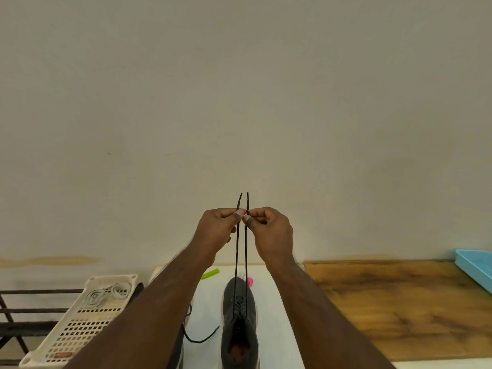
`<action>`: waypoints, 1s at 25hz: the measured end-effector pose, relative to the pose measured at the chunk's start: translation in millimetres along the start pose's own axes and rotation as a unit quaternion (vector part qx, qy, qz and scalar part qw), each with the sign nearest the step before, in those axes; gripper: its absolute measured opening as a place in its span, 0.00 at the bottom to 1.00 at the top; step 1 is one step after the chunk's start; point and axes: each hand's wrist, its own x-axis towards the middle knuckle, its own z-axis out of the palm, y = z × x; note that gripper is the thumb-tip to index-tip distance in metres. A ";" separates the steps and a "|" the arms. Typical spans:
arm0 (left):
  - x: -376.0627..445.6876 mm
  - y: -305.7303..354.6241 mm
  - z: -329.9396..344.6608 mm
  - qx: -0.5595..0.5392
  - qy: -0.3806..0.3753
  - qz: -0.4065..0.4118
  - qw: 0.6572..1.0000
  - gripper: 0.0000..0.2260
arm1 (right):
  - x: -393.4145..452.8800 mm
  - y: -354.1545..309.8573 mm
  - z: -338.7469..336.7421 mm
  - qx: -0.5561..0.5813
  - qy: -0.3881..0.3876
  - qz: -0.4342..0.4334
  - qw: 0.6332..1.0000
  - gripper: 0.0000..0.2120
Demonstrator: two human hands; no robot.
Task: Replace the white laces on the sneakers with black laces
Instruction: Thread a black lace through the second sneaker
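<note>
Above one dark sneaker (240, 326), two hands (216, 230) (271, 230) each pinch one black lace end (236, 262).

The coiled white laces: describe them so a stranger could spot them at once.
Start at the white table where the dark sneaker stands, then look left past the person's left forearm to the cream perforated basket. The coiled white laces lie at its far end. They are the only pale loops in view; the black lace is stretched straight up from the sneaker.

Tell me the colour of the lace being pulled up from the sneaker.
Black lace, seen in the head view, the only view.
</note>
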 end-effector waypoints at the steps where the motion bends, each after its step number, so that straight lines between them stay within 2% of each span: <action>1: 0.8 0.1 0.8 -0.003 -0.003 0.000 1.000 0.07 | 0.9 0.7 0.6 -0.002 -0.004 -0.004 1.000 0.06; 10: 6.6 -2.4 6.6 -0.031 -0.013 -0.011 0.999 0.09 | 7.4 2.1 3.3 -0.039 -0.029 -0.024 0.999 0.08; 21: 9.1 -8.6 9.9 -0.060 0.035 0.017 0.997 0.07 | -2.5 0.5 3.3 -0.070 -0.072 -0.079 0.992 0.11; 25: 6.1 -12.3 9.4 -0.068 0.037 0.034 0.996 0.07 | 4.8 -4.0 -6.4 -0.046 -0.046 -0.055 0.996 0.13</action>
